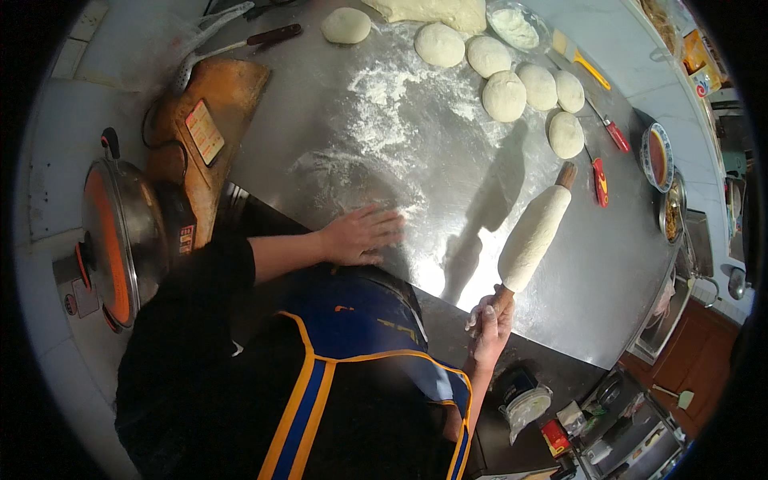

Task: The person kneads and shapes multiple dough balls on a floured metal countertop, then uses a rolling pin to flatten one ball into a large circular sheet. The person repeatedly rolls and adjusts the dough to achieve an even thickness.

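Note:
My right hand (493, 321) grips the near end of a wooden rolling pin (566, 175). A sheet of dough (534, 240) is wrapped around the pin, which slants up over the steel table (300, 126) and casts a long shadow. My left hand (363, 236), slightly blurred, is spread flat with nothing in it, at the table's near edge beside loose flour (384, 114). Whether it touches the steel I cannot tell. Several round dough pieces (504, 96) lie toward the far right, and another dough ball (346, 26) sits alone at the back.
A large dough mass (432, 13) and a flour bowl (517, 29) stand at the back. A yellow-handled brush (591, 69), red-handled tools (600, 183) and a patterned bowl (658, 157) line the right. Leftward are a wooden board (231, 90) with a phone (204, 132), and a lidded pot (117, 240).

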Action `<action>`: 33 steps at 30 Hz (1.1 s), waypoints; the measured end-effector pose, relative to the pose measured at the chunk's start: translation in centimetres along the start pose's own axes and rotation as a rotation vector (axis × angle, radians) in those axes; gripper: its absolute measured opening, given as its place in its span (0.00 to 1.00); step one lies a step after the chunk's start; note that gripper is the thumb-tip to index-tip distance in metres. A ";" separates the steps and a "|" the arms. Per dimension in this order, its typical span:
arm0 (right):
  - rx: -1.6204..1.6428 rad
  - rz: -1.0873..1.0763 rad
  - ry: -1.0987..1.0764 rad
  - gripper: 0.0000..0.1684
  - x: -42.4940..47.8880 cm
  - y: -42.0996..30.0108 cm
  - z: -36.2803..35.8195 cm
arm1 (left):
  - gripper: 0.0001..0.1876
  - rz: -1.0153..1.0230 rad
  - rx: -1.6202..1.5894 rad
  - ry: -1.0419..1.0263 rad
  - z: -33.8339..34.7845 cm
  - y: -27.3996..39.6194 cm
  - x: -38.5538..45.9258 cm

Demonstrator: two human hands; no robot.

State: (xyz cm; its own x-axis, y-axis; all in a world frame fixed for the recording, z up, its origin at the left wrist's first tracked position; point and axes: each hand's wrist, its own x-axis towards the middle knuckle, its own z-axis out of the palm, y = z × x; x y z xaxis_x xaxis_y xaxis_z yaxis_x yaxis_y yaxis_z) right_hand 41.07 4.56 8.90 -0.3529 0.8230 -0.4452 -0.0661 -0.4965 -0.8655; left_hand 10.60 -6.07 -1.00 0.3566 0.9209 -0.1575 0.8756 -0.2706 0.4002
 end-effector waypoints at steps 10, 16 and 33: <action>-0.087 0.019 0.029 0.27 -0.4 -1.4 4.1 | 0.37 -0.742 0.177 0.407 -9.2 -15.5 14.1; -0.149 0.045 0.023 0.25 -0.2 -1.3 7.6 | 0.36 0.012 0.248 0.170 -4.3 -6.4 10.5; -1.409 -0.488 0.211 0.32 7.2 4.0 16.9 | 0.36 -0.434 -2.292 0.333 -4.6 -14.9 2.1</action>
State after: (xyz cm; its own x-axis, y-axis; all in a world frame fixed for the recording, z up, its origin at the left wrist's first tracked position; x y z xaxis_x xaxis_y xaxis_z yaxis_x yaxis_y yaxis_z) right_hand 22.46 3.79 6.11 -0.4159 0.9090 0.0257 0.8348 0.3929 -0.3856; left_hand -3.22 1.18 -3.10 0.0712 0.8771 -0.4751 -0.8655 0.2911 0.4076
